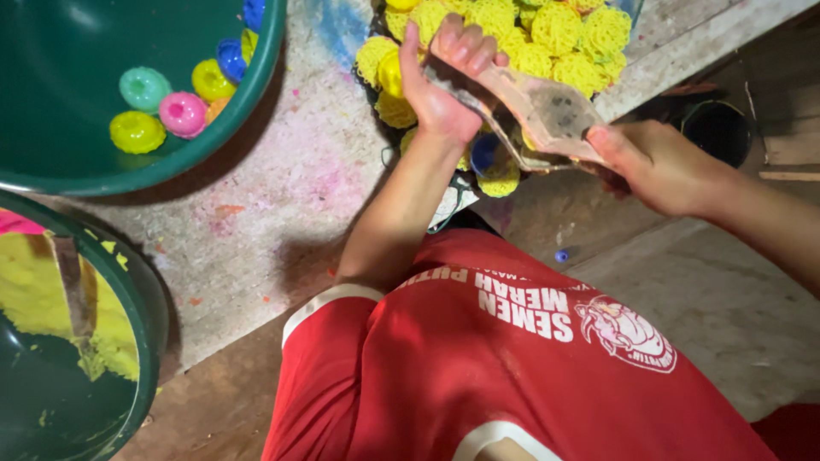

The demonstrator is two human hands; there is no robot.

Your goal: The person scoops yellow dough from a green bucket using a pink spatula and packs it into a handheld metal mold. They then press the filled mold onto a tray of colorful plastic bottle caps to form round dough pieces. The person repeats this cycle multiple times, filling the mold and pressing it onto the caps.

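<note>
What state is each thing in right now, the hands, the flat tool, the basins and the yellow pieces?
Left hand: gripping one end of the flat tool.
Right hand: gripping the other end.
Flat tool: held above the pile, smeared.
Yellow moulded pieces: heaped in a pile.
Upper green basin: holds a few coloured moulds.
Lower green basin: partly filled with yellow paste, a stick in it.

Bright yellow lacy round pieces point(555, 34) piled up, with pink, blue, green, yellow little plastic moulds point(184, 113) in the dark green plastic basin point(256, 85) left of them.
</note>
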